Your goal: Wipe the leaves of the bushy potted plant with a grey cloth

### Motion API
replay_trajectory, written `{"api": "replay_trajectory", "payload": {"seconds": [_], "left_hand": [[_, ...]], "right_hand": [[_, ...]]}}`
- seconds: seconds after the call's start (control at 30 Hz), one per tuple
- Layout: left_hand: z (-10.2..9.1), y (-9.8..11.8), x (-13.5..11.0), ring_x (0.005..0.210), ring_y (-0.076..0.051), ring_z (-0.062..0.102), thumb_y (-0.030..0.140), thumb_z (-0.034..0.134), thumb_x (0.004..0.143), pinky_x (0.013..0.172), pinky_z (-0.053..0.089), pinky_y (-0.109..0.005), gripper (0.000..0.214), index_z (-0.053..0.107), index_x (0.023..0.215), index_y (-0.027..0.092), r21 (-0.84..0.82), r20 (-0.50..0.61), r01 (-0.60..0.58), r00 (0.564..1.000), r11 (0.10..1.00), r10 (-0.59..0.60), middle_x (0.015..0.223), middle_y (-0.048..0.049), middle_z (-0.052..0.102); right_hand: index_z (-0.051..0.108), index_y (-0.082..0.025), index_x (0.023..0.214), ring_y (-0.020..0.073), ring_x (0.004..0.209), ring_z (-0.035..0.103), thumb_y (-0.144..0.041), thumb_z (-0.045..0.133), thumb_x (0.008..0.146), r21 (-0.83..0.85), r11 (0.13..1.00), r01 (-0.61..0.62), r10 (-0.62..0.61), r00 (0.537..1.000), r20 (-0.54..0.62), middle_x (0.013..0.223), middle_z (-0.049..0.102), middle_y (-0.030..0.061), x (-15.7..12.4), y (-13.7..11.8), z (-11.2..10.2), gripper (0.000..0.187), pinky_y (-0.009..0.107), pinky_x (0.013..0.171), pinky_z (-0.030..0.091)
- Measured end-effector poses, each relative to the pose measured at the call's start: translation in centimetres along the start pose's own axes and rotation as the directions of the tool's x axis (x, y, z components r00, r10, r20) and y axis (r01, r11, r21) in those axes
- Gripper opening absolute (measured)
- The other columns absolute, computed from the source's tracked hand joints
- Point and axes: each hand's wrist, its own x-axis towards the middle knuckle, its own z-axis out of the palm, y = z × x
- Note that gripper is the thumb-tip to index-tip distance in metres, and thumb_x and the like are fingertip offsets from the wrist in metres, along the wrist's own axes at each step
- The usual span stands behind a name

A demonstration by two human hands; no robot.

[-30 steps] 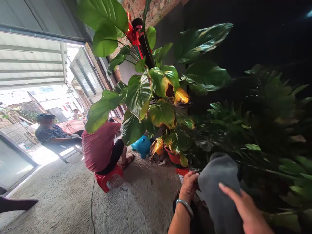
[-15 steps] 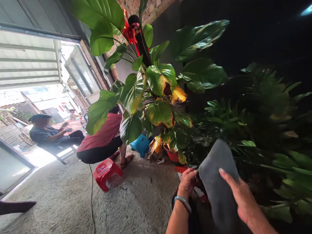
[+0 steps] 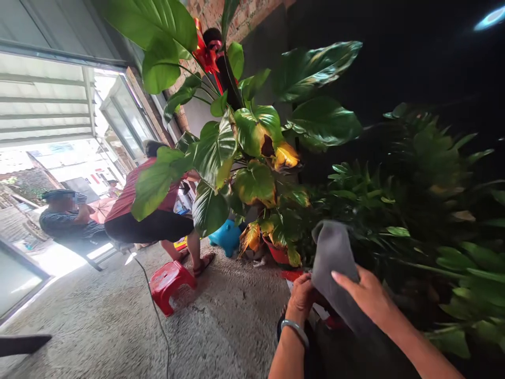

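Observation:
A grey cloth (image 3: 333,252) hangs in front of the dark foliage, and my right hand (image 3: 366,297) grips it with the thumb laid along its near side. Just left of the cloth, my left hand (image 3: 300,296) is closed, with a bracelet on its wrist. What those fingers hold, if anything, is hidden behind the cloth and the hand. Ahead of my hands rises a tall broad-leaved plant (image 3: 256,179) with some yellow and brown leaves. Its red pot (image 3: 278,253) stands low, beyond my left hand.
Left on the concrete floor (image 3: 213,326) is a red plastic stool (image 3: 171,284), with a cable (image 3: 158,310) beside it. A blue toy-like object (image 3: 225,238) stands behind. One person bends over by the plant; another sits near the doorway. Dense leafy plants (image 3: 426,168) fill the right side.
My right hand and the cloth have shifted left and the cloth's top has folded over. My left hand stays almost still. The person by the stool has risen from a squat to a bend.

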Motion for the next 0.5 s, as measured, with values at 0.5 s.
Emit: {"api": "replay_trajectory", "payload": {"seconds": [0.5], "left_hand": [[-0.8,-0.5,0.6,0.044,-0.011,0.047,0.032,0.083,0.039,0.056,0.040,-0.030,0.035,0.069,0.067,0.016,-0.040,-0.043,-0.013,0.999,0.999,0.011,0.049,0.0020,0.056]], "right_hand": [[0.071,-0.018,0.089,0.0313,0.086,0.072,-0.029,0.054,0.079,-0.587,0.776,0.231,-0.217,0.972,0.095,0.093,0.078,0.0148,2.7,-2.7,1.5,0.023,0.036,0.073,0.050]]}}
